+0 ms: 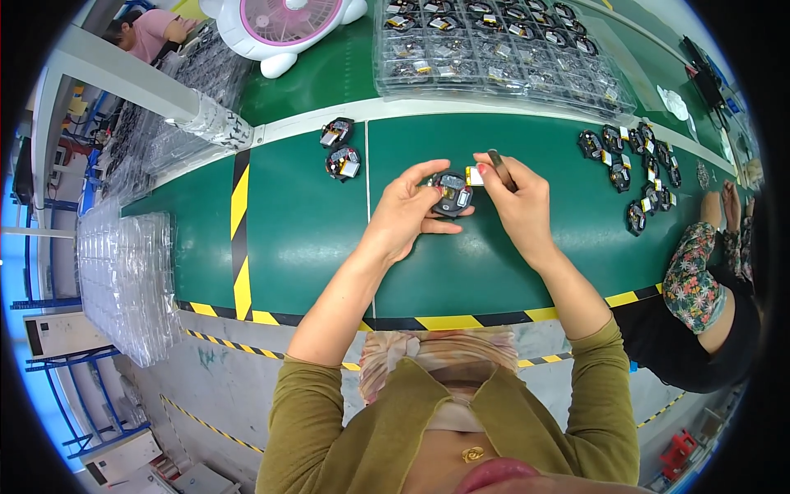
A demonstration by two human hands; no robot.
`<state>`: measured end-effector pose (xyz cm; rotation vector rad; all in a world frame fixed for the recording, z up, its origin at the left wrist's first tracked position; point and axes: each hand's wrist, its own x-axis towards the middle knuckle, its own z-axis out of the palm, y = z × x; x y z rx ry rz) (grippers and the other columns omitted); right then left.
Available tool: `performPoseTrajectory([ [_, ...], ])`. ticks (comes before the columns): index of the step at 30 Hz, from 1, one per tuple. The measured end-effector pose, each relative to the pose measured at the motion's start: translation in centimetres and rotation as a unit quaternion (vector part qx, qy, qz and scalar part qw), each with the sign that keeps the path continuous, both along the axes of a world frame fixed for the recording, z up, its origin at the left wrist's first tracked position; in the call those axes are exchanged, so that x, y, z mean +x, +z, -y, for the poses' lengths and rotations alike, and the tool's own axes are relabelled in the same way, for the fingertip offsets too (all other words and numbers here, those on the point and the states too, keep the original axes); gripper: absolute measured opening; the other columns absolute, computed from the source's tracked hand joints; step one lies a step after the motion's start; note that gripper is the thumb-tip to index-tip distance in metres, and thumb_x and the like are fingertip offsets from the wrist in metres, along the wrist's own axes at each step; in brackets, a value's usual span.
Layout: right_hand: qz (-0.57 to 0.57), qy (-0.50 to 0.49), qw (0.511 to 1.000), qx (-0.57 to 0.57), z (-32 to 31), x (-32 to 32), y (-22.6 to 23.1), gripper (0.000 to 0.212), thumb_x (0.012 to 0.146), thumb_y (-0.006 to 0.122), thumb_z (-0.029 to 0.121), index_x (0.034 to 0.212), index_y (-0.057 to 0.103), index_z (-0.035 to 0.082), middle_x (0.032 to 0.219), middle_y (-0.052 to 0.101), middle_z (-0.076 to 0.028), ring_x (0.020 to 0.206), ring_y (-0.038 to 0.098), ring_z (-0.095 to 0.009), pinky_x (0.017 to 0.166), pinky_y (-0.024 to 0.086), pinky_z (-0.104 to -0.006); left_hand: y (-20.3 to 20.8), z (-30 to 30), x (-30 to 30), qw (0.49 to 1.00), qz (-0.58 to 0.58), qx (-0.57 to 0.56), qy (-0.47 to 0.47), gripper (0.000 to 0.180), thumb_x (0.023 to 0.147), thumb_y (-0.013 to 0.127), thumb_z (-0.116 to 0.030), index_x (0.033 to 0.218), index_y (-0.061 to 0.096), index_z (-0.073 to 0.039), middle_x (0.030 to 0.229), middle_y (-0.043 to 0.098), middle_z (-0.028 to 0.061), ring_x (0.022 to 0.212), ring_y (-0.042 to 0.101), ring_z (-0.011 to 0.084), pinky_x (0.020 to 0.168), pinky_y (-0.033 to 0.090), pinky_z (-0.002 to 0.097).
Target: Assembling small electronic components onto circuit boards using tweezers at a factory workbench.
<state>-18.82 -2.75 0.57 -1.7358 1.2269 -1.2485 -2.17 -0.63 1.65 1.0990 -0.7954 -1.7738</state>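
In my left hand (pixel 405 209) is a round black device housing (pixel 452 194) with an exposed circuit board. My fingers and thumb grip it by the rim, above the green bench. Dark tweezers (pixel 500 170) are held in my right hand (pixel 520 202). At its fingertips is a small white battery with a yellow edge (pixel 475 175), close to the housing's upper right side. Whether thin wires join the battery to the housing is too small to tell. Two similar round assemblies, an upper one (pixel 336 132) and a lower one (pixel 343 163), lie left of my hands.
Several more assemblies (pixel 619 174) are spread at the right, near a co-worker's arm (pixel 691 267). Beyond the white ledge sit a clear compartment tray (pixel 502 72) of assemblies and a white-and-pink fan (pixel 284 29). Stacked clear trays (pixel 125 280) stand left. Striped tape (pixel 448 322) edges the bench.
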Motion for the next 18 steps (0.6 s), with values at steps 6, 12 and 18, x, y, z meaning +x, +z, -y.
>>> performPoseTrajectory([
  [6,0.016,-0.007,0.999,0.031,0.3,0.2,-0.4,0.019,0.078,0.059,0.005,0.095,0.061,-0.003,0.056,0.041,-0.001,0.050,0.034,-0.005,0.046,0.031,-0.0224,-0.3,0.1,-0.1,1.000,-0.010,0.002,-0.030,0.039,0.088,0.036,-0.003,0.127,0.035,0.000,0.104,0.056,0.0151,0.088,0.061,0.0253,0.066,0.056,0.0311],
  [12,0.126,-0.035,0.985,0.111,0.5,-0.3,0.7,0.021,0.085,0.048,0.011,0.093,0.061,-0.004,0.067,0.049,-0.002,0.055,0.041,-0.005,0.050,0.035,-0.0220,-0.3,0.2,0.1,0.999,0.013,0.004,0.048,0.034,0.088,0.036,-0.001,0.121,0.041,0.004,0.102,0.057,0.0162,0.088,0.061,0.0247,0.068,0.056,0.0319],
  [18,0.239,0.021,0.967,0.085,1.4,-1.7,1.7,0.037,0.091,0.033,0.023,0.092,0.058,-0.005,0.077,0.054,-0.008,0.059,0.047,-0.012,0.055,0.040,-0.0232,0.0,0.3,0.7,0.996,-0.027,-0.003,0.089,0.032,0.084,0.036,0.001,0.113,0.046,0.008,0.096,0.058,0.0146,0.083,0.062,0.0220,0.066,0.057,0.0286],
])
